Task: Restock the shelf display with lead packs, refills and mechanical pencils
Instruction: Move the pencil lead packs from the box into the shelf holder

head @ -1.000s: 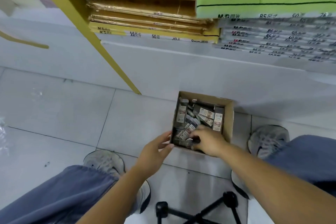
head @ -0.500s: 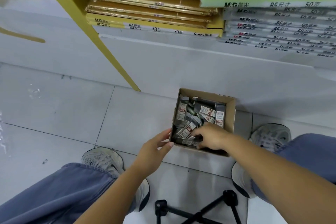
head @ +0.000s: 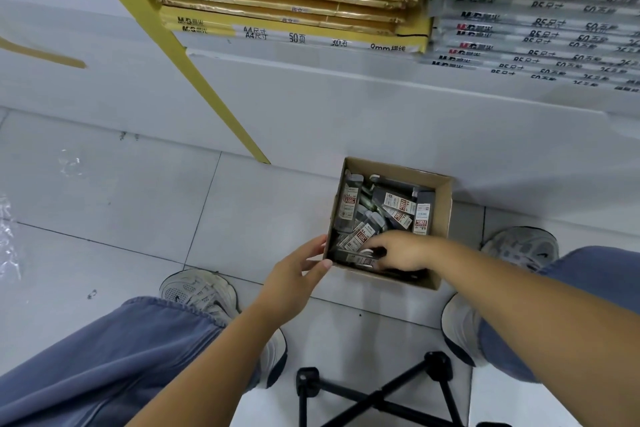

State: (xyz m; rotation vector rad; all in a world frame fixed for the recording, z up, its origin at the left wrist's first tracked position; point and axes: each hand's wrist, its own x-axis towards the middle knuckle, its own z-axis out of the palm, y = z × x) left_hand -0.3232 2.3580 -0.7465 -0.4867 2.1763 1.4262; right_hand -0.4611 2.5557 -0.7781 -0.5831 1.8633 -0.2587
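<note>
Head view: a cardboard box (head: 446,215) sits on the floor, low in the middle of the frame, just below the white shelf base. It is full of lead packs (head: 398,202) lying in a messy pile.

The right hand (head: 401,251) is inside the box at its near left corner. Its fingers curl round one dark lead pack (head: 363,257) and pinch it. The left hand (head: 294,274) is flat and loose. Its thumb and fingertips touch the outside of that same corner and hold nothing.

To do this well, I think the left hand should keep the box from sliding. The right hand should lift its pack straight up, so the packs leaning on it do not spill. A firm pinch on the long sides looks best, as the packs seem smooth.

Counting: one box, two hands. About six packs show a white and red label. More lie under them, too jumbled to count. No pencils show. Across the top of the frame sit two piles of paper pads (head: 277,7), one yellow and one grey.
</note>
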